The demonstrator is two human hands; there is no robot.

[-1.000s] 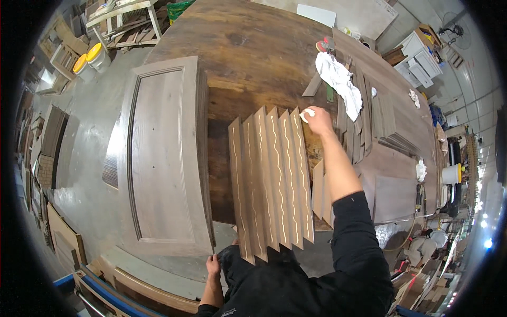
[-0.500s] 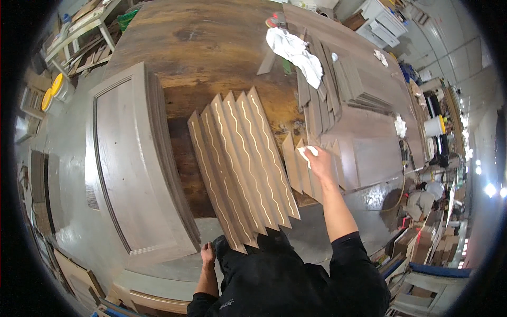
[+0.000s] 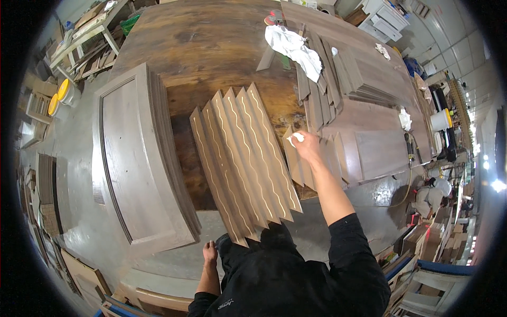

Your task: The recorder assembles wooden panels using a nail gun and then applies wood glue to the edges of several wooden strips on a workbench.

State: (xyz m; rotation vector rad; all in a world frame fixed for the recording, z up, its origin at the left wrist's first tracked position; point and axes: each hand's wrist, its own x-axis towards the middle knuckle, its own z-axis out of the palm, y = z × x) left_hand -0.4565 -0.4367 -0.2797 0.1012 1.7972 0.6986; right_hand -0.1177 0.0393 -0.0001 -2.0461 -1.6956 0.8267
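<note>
My right hand (image 3: 308, 146) pinches a small crumpled white cloth (image 3: 296, 138) over the upper end of brown wooden strips (image 3: 300, 168) at the table's near edge. Just left of them, several brown boards (image 3: 244, 158) lie slanted in an overlapping row, their lower ends jutting past the table edge toward my body. Wavy pale beads of what looks like glue run lengthwise along these boards. My left hand (image 3: 210, 252) hangs low beside my body, fingers curled, with nothing visible in it. It touches neither the boards nor the panels.
A stack of framed grey-brown door panels (image 3: 132, 158) stands on the left. Across the stained wooden table (image 3: 211, 42) lie a white rag (image 3: 293, 47), stacked boards (image 3: 364, 79) and a flat panel (image 3: 383, 153). Yellow-lidded buckets (image 3: 68, 94) sit on the floor at far left.
My right hand and the cloth have moved slightly left and farther away, toward the leftmost strip's upper end. My left hand stays low at my side. The whole view has shifted a little.
</note>
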